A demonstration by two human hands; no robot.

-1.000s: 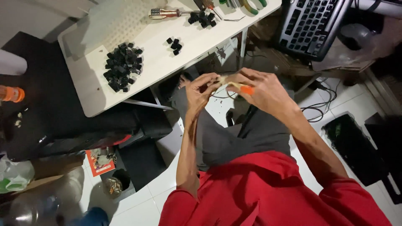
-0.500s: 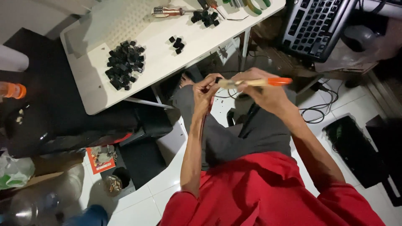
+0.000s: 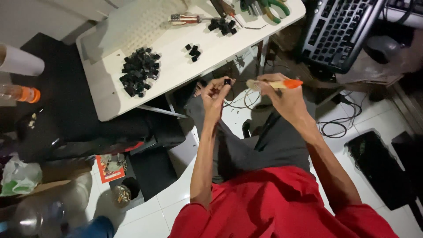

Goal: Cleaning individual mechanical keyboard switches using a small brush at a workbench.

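Note:
My left hand (image 3: pixel 214 93) pinches a small black keycap-like piece (image 3: pixel 227 81) at its fingertips, above my lap. My right hand (image 3: pixel 282 94) grips a small brush with a pale handle and orange end (image 3: pixel 275 83), its tip pointing left toward the black piece. Both hands hover just off the front edge of the white table (image 3: pixel 176 66). A large pile of black pieces (image 3: pixel 139 71) lies on the table's left part, a few more (image 3: pixel 193 50) sit in the middle, and another cluster (image 3: pixel 222 25) lies at the back.
A screwdriver (image 3: pixel 185 19) and green-handled pliers (image 3: pixel 271 9) lie at the table's far side. A black keyboard (image 3: pixel 339 31) stands at the upper right. Cables (image 3: pixel 335 128) trail over the tiled floor. Black cases, an orange-capped bottle (image 3: pixel 20 93) and a bag sit at left.
My hands have drawn slightly apart. The brush has turned level with its orange end pointing right, and the black piece now shows at my left fingertips.

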